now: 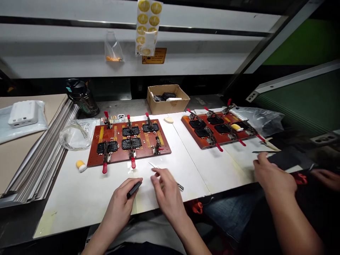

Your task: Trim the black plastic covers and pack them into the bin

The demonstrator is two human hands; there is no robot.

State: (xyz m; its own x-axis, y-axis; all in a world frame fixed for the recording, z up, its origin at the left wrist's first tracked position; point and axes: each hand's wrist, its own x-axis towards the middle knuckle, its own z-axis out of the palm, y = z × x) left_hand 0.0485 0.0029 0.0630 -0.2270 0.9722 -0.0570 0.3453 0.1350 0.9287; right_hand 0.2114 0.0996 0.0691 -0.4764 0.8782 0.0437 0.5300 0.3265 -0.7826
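My left hand (122, 198) is closed around a small flat black plastic piece (134, 190), held tilted above the white table front. My right hand (170, 194) hovers beside it, thumb and fingers apart, with nothing seen between them. Partly covered by that hand, a pair of tweezers (180, 186) lies on the white sheet. Beyond both hands sits a reddish-brown fixture board (140, 156); red-handled toggle clamps (133, 162) stand along its edges, and several black plastic parts (131, 143) rest on it. One clamp at the board's front right has no black part beneath it.
On the right, a co-worker's hand (276, 177) is near a second clamp board (202, 141). A yellow-and-white sponge (81, 165) lies left. Stacked cardboard sheets (50, 148), a dark bottle (84, 99) and a cardboard box (168, 105) stand around the work area.
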